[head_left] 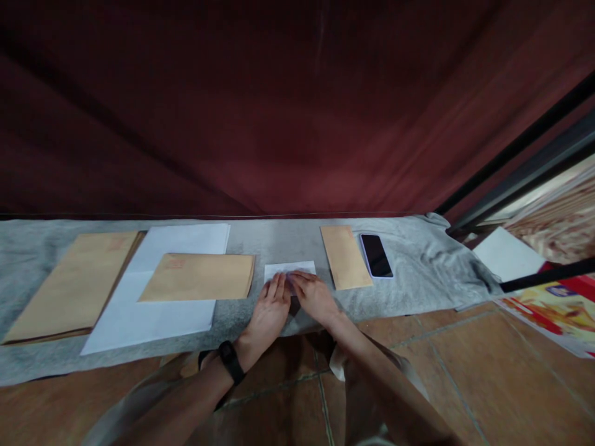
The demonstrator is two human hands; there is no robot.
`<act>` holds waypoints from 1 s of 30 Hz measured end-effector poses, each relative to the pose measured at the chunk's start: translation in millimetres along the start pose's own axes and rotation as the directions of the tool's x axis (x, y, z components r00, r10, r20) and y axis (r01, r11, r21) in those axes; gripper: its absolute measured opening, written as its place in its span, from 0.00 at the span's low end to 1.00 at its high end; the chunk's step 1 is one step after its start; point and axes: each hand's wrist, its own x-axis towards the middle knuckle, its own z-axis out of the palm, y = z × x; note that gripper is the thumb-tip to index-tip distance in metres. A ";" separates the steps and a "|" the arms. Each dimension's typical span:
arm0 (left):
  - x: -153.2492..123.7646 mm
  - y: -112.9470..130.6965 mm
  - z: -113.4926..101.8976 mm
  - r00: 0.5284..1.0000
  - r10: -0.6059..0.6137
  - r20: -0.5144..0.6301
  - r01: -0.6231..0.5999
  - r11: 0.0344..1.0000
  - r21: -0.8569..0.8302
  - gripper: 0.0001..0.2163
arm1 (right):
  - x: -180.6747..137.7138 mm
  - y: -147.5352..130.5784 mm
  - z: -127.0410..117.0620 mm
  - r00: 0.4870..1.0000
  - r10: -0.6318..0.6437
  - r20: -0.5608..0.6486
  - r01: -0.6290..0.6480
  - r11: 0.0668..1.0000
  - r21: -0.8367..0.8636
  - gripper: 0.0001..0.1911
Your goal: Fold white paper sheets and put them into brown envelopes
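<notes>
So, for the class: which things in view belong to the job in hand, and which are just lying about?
Belong to the job:
- small white paper, under the left hand and right hand
- probably the large white sheets
- probably the brown envelopes, left, centre-left and right

Seemingly just lying about:
- phone
- red printed packaging on the floor

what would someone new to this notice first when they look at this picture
Probably the dark red cloth that fills the upper part of the view. Next come the left hand and right hand, close together on a small white paper near the middle of the grey cloth. The dark-screened phone also stands out, right of the narrow brown envelope.
</notes>
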 end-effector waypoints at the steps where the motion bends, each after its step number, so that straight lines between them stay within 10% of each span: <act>1: -1.4 -1.4 1.2 1.000 0.003 0.005 -0.003 1.000 0.005 0.23 | 0.1 0.5 -0.5 1.000 0.013 -0.004 -0.013 1.000 0.001 0.19; 12: -6.2 -0.7 6.0 0.999 0.016 0.048 -0.019 0.998 0.057 0.23 | 4.1 0.3 19.4 0.998 0.057 -0.039 -0.055 0.997 0.061 0.19; 30: 14.3 3.6 30.3 0.978 -0.204 -0.040 0.182 0.933 -0.311 0.30 | -14.5 -4.8 38.5 1.000 -0.018 0.003 0.017 0.922 -0.387 0.33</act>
